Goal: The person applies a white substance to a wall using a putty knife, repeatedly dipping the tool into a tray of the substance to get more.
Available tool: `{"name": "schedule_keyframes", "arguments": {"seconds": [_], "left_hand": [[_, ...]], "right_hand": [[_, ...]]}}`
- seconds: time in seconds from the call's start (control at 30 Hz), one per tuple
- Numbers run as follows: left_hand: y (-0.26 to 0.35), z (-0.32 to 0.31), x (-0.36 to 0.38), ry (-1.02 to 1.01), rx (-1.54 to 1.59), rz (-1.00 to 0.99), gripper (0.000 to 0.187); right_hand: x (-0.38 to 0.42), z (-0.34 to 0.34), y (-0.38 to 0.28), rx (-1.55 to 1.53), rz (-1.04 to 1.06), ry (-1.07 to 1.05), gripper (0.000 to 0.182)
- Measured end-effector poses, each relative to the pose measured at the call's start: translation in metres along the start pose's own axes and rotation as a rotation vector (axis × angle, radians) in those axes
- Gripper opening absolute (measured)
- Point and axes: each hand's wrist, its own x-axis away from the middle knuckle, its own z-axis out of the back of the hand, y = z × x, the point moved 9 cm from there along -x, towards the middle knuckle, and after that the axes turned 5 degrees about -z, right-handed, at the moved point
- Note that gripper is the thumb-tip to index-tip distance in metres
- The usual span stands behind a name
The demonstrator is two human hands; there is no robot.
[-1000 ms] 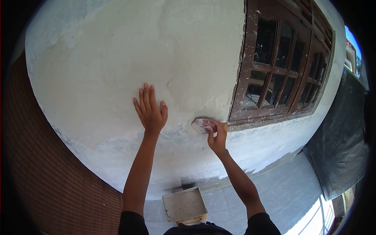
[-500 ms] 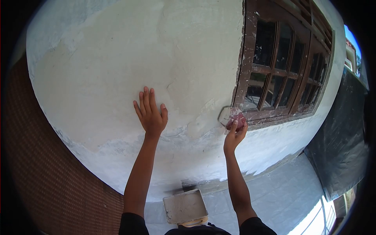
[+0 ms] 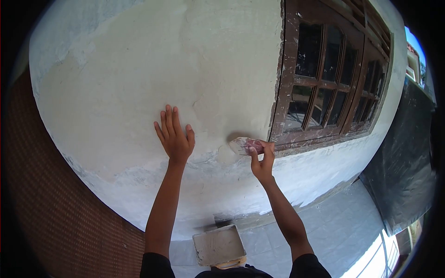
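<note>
My left hand [image 3: 176, 141] lies flat on the plastered wall [image 3: 139, 83], fingers spread, holding nothing. To its right, my right hand [image 3: 263, 162] grips a putty scraper [image 3: 245, 145] between thumb and fingers. The scraper is reddish and smeared with pale filler, and its broad end is against the wall left of the window's lower corner. A patch of filler shows just left of the scraper's edge. Part of the scraper is hidden behind my thumb and fingers.
A brown wooden window [image 3: 320, 83] with glass panes is set in the wall at right. Below stands a shallow tray [image 3: 219, 245] of pale filler on the grey floor [image 3: 296, 241]. A brown woven screen [image 3: 69, 199] flanks the left, and a dark sheet [image 3: 401, 162] hangs at right.
My right hand has moved left with the scraper, away from the window corner, and the scraper is now turned more edge-on. My left hand stays flat on the wall.
</note>
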Motion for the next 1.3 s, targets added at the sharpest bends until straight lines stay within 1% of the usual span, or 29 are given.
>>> {"name": "schedule_keyframes", "arguments": {"seconds": [0.07, 0.13, 0.17, 0.2, 0.27, 0.3, 0.37, 0.4, 0.47, 0.5, 0.53, 0.6, 0.63, 0.7, 0.77, 0.8, 0.83, 0.87, 0.93, 1.0, 1.03, 1.07, 1.17, 1.2, 1.27, 1.3], "left_hand": [[0.000, 0.001, 0.000, 0.013, -0.004, -0.010, 0.062], [0.001, 0.001, 0.000, 0.005, 0.002, -0.009, 0.062], [0.000, 0.001, 0.000, 0.002, 0.005, -0.005, 0.062], [0.000, 0.002, 0.000, 0.005, 0.002, -0.003, 0.062], [0.000, 0.001, 0.000, 0.003, 0.012, 0.001, 0.061], [-0.001, 0.002, 0.001, 0.007, 0.009, 0.004, 0.061], [0.000, 0.001, 0.001, 0.004, 0.005, -0.001, 0.061], [0.000, 0.000, 0.001, 0.002, 0.008, -0.003, 0.061], [0.001, 0.002, 0.000, 0.018, 0.004, -0.011, 0.061], [0.002, 0.003, 0.000, 0.016, 0.006, -0.012, 0.061], [0.002, 0.003, -0.001, 0.010, 0.010, -0.009, 0.061], [0.000, 0.003, 0.000, 0.007, 0.005, 0.004, 0.061], [0.000, 0.002, 0.001, 0.008, 0.000, 0.002, 0.060], [-0.001, 0.000, 0.001, 0.006, -0.009, -0.002, 0.060], [0.000, 0.001, 0.001, 0.004, 0.000, 0.002, 0.060], [0.000, 0.001, 0.002, -0.002, 0.002, 0.002, 0.060], [0.000, 0.000, 0.001, 0.003, -0.001, -0.001, 0.060], [0.000, 0.001, 0.001, 0.007, -0.003, -0.006, 0.060], [0.000, 0.002, 0.001, 0.005, -0.001, -0.006, 0.060], [0.000, 0.002, 0.001, 0.009, -0.001, -0.007, 0.060], [0.000, 0.001, 0.001, 0.013, -0.003, -0.005, 0.060], [0.000, 0.001, 0.001, 0.016, -0.005, -0.003, 0.060], [-0.001, 0.000, 0.002, 0.012, -0.008, 0.003, 0.059], [0.000, 0.000, 0.001, 0.008, -0.004, 0.003, 0.059], [0.000, 0.002, 0.001, 0.021, 0.005, -0.004, 0.059], [0.001, 0.002, 0.002, 0.018, 0.007, -0.006, 0.059]], "right_hand": [[-0.006, -0.023, -0.040, 0.179, 0.225, -0.178, 0.029], [-0.031, -0.008, -0.029, 0.183, 0.044, 0.003, 0.029], [-0.043, 0.009, -0.008, 0.149, -0.080, 0.169, 0.029], [-0.056, 0.014, -0.004, 0.146, -0.076, 0.167, 0.029], [-0.060, 0.060, 0.021, -0.130, -0.303, 0.599, 0.030], [-0.061, 0.059, 0.014, -0.134, -0.299, 0.596, 0.030], [-0.061, 0.038, -0.008, -0.201, -0.196, 0.409, 0.030], [-0.057, 0.018, -0.028, -0.141, -0.116, 0.241, 0.028], [-0.046, -0.009, -0.043, 0.330, 0.121, -0.018, 0.027], [-0.052, 0.001, -0.041, 0.348, 0.100, 0.077, 0.028], [-0.059, 0.005, -0.032, 0.349, 0.096, 0.074, 0.028], [-0.061, 0.056, 0.023, -0.269, -0.301, 0.552, 0.029], [-0.061, 0.056, 0.020, -0.274, -0.300, 0.544, 0.029], [-0.049, 0.056, 0.019, -0.427, -0.370, 0.519, 0.029], [-0.031, 0.024, 0.008, -0.154, -0.186, 0.207, 0.029], [-0.016, 0.004, -0.001, -0.070, -0.100, 0.038, 0.028], [-0.004, -0.012, -0.015, 0.026, 0.021, -0.092, 0.028], [0.007, -0.025, -0.019, 0.061, 0.049, -0.184, 0.027], [0.011, -0.030, -0.017, 0.197, 0.104, -0.187, 0.028], [0.001, -0.004, 0.011, 0.093, -0.112, 0.047, 0.028], [-0.001, 0.011, 0.027, -0.023, -0.226, 0.226, 0.028], [-0.002, 0.009, 0.030, -0.026, -0.221, 0.226, 0.028], [0.006, 0.001, 0.009, -0.098, -0.080, 0.110, 0.025], [0.014, -0.018, -0.005, 0.044, 0.038, -0.095, 0.026], [0.022, -0.036, -0.016, 0.253, 0.187, -0.260, 0.027], [0.010, -0.017, -0.008, 0.183, 0.062, -0.058, 0.027]]}}
